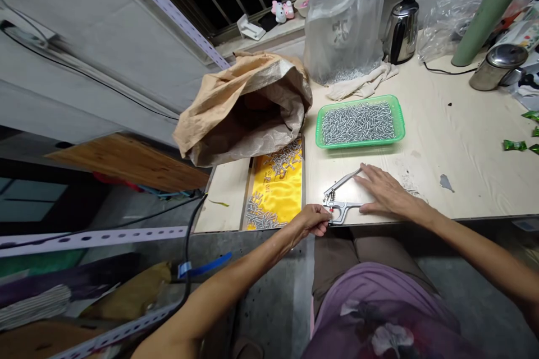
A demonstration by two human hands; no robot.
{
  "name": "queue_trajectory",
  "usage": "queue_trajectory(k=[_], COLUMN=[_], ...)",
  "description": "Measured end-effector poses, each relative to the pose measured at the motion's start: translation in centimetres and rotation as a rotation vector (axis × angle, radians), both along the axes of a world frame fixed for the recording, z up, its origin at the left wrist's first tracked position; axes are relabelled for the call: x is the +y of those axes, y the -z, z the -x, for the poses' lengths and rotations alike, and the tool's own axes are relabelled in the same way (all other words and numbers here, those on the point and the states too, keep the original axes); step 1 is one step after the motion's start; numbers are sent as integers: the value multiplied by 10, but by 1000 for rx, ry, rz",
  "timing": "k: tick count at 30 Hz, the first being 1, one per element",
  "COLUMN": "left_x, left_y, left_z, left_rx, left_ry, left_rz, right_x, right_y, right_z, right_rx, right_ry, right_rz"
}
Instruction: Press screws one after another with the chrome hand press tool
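Note:
Silver spring-loaded hand pliers point(343, 207) lie at the table's front edge, their two handles spread apart. My right hand point(385, 193) spans the handle ends, with fingers at the upper handle and the thumb by the lower one. My left hand point(315, 219) is pinched closed at the jaw end of the pliers, where a small red spot shows; whatever sits between its fingertips is too small to make out. Beyond the pliers stands a green plastic basket point(402, 123) full of small silver metal pieces. Left of my left hand, more such pieces point(261, 216) lie on a yellow cloth point(280, 190).
A brown paper sack point(227, 106) lies with its mouth toward me over the cloth's far end. Behind the basket are a clear plastic bag point(345, 22), a white rag point(364, 84) and a steel kettle point(402, 31). A green flask point(490, 17) stands at the right.

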State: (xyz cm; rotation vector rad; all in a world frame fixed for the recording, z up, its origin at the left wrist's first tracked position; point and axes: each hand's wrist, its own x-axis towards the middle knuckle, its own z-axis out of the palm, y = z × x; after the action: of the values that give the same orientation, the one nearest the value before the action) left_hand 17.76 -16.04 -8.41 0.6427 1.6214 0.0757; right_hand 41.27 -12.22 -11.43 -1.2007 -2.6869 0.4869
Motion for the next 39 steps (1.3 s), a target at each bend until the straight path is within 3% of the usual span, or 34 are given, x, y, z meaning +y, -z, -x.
queue_trajectory(k=[6,17,20,24,28,30,33,39], left_x=[-1,-2,-9,-18,-7,5,18,23], left_y=[0,3,-1,0,18,28,35,19], left_z=[0,2,3,-6,-27,-34,-38,-45], left_rx=[5,42,220,543,476,410,351,425], left_ry=[-10,67,286,683,965,1035,1127,1287], left_rz=[1,-18,-189,-832,-1221,-1286,-1264,-1141], right_x=[21,1,-3,-7,-12,-15,-20,-31], right_y=[-9,-26,-27,-25,-22,-20,-17,-17], right_z=[8,14,13,16,19,17,10,0], right_rx=[-160,-201,-172,-170,-186,-168,-117,-63], right_ry=[-81,-27,-24,-18,8,27,44,103], right_rz=[91,-6,-3,-5,-6,-6,0,-32])
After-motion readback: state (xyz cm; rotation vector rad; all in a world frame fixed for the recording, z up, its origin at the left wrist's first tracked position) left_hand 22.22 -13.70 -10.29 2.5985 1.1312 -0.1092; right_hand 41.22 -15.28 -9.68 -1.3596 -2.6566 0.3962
